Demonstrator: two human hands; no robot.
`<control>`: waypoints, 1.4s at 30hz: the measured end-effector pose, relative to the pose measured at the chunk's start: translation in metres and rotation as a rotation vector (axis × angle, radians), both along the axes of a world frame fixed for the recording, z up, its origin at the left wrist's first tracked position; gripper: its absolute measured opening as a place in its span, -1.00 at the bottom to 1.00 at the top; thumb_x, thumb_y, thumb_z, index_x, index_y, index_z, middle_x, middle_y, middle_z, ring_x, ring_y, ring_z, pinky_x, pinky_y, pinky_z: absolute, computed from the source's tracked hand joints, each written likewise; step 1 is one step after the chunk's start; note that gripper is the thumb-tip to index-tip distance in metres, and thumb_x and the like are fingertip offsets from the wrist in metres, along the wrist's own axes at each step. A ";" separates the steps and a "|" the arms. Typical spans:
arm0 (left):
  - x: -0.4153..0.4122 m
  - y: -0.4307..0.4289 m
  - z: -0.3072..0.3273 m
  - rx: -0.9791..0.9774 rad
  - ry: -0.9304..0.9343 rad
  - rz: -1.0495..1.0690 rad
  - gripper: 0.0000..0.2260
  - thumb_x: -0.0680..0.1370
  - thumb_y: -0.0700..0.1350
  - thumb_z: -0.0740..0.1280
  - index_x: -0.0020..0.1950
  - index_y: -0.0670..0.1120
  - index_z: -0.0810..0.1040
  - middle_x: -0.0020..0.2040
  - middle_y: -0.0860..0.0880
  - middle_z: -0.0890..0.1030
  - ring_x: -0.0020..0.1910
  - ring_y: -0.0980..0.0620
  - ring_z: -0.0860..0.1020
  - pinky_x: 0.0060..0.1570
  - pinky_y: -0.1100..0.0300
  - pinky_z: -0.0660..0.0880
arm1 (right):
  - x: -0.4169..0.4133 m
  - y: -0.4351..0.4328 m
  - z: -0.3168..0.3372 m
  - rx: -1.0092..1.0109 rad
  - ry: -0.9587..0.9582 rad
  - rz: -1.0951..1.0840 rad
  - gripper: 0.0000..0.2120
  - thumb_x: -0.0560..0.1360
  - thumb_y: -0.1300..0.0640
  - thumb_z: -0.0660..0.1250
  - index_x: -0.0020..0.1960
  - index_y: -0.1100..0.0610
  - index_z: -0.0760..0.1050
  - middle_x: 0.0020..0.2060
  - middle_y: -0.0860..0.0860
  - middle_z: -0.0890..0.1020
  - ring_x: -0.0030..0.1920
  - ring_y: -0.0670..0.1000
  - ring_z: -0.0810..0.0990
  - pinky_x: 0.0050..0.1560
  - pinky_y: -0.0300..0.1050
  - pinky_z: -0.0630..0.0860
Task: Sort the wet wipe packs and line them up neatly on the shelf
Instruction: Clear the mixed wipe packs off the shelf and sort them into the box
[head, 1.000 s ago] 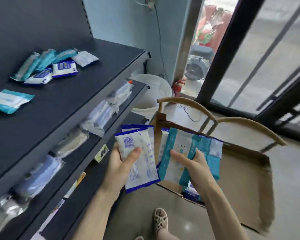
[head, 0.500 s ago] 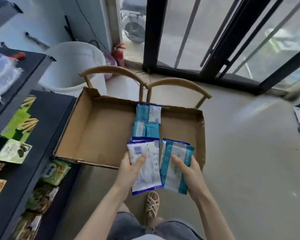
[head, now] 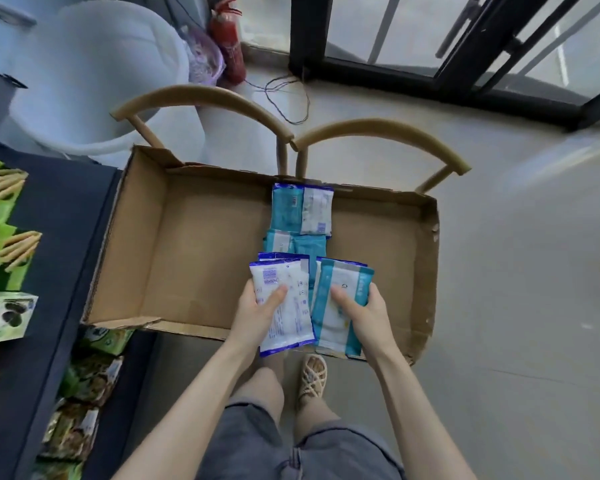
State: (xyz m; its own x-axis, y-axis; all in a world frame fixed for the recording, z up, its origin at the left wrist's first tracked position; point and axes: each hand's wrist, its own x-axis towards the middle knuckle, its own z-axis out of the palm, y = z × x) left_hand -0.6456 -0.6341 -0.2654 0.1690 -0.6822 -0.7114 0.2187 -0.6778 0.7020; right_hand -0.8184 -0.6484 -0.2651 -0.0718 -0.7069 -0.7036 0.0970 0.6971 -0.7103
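While more wet wipe packs [head: 301, 216] lie in the cardboard box [head: 201, 258], the left hand [head: 257, 315] grips blue-edged packs [head: 284, 306] and the right hand [head: 364, 315] grips teal packs [head: 340, 306], fingers hidden behind; shelf [head: 70, 216] cut off at left

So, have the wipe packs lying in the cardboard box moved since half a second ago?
No. The wipe packs still lie against the far wall of the cardboard box, below where the two chair backs meet.
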 end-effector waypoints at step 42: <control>0.041 -0.203 -0.193 -0.003 -0.481 -0.535 -0.61 0.60 0.00 0.25 0.41 -0.01 0.32 0.28 0.05 0.49 0.10 0.17 0.46 -0.01 0.20 0.47 | 0.032 -0.203 -0.202 -0.154 0.688 0.572 -0.51 0.50 -0.12 0.26 0.36 0.04 0.30 0.23 0.02 0.50 0.19 0.05 0.50 0.18 0.12 0.47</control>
State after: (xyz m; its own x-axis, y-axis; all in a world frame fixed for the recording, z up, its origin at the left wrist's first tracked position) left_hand -0.6050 -0.8375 -0.4582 0.1054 -0.7609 -0.6403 -0.4763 -0.6038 0.6392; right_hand -0.7867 -0.8518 -0.4670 -0.0503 -0.8464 -0.5302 -0.7151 0.4012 -0.5725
